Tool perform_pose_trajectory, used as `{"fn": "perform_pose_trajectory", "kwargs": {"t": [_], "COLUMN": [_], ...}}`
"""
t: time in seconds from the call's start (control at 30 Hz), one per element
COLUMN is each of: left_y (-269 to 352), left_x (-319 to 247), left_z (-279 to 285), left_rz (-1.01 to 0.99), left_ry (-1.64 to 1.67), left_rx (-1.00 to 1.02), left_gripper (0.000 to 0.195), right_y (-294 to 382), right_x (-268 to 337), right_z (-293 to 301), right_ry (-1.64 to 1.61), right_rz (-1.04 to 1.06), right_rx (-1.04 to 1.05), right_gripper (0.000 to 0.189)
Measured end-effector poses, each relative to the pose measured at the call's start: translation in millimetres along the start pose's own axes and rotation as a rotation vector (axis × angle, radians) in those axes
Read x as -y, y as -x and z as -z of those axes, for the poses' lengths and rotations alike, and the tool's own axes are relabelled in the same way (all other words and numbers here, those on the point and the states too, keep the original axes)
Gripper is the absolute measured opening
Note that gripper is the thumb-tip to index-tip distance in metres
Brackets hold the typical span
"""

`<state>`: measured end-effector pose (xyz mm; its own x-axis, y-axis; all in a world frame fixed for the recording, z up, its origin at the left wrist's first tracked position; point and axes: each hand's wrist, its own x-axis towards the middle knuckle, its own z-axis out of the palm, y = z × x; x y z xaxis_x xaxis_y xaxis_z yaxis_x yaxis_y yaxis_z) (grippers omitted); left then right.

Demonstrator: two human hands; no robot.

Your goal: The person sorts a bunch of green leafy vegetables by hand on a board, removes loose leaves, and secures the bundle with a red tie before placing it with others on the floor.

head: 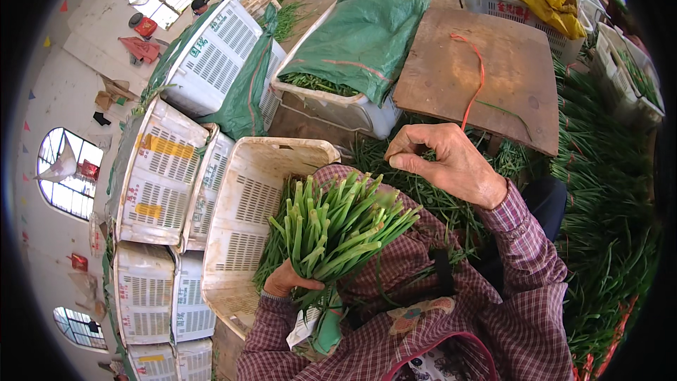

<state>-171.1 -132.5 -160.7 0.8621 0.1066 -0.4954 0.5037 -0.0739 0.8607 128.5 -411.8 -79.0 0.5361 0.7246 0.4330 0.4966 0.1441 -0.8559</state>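
Note:
A thick bunch of green stalks (333, 227), like garlic stems or scallions, is gripped low down by my left hand (291, 279), the cut pale ends fanned upward over my lap. To its right my right hand (447, 161) is raised with thumb and fingertips bent close together. I cannot tell whether anything is pinched between them. A thin orange-red tie (480, 71) lies on the brown wooden board (423, 74) and runs down behind the right hand. A green leaf strip (502, 109) lies near it.
An open white plastic crate (251, 190) stands left, beside stacked crates (158, 169). A crate ahead is covered with green woven plastic (365, 26). Tied bunches of greens (603, 180) cover the floor at right; loose leaves (449, 222) lie under the board. A person (200, 6) is far back.

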Motion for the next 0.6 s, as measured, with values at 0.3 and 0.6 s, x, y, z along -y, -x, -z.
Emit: {"fn": "perform_pose_trajectory", "kwargs": {"t": [0.3,0.6], "left_y": [-4.4,-8.7], "left_x": [-15.2,-17.0], "left_z": [-8.1,-6.6], "left_rz": [-0.048,-0.093], "left_ry": [-0.022,-0.135], "left_rx": [0.028,0.042], "left_gripper": [0.100,0.102], "right_y": [4.9,10.5], "right_x": [15.5,9.2], "right_z": [-5.1,-9.6], "right_ry": [0.311,0.413], "right_rz": [0.212,0.340], "right_rx": [0.210,0.129], "right_gripper": [0.012,0.012]}}
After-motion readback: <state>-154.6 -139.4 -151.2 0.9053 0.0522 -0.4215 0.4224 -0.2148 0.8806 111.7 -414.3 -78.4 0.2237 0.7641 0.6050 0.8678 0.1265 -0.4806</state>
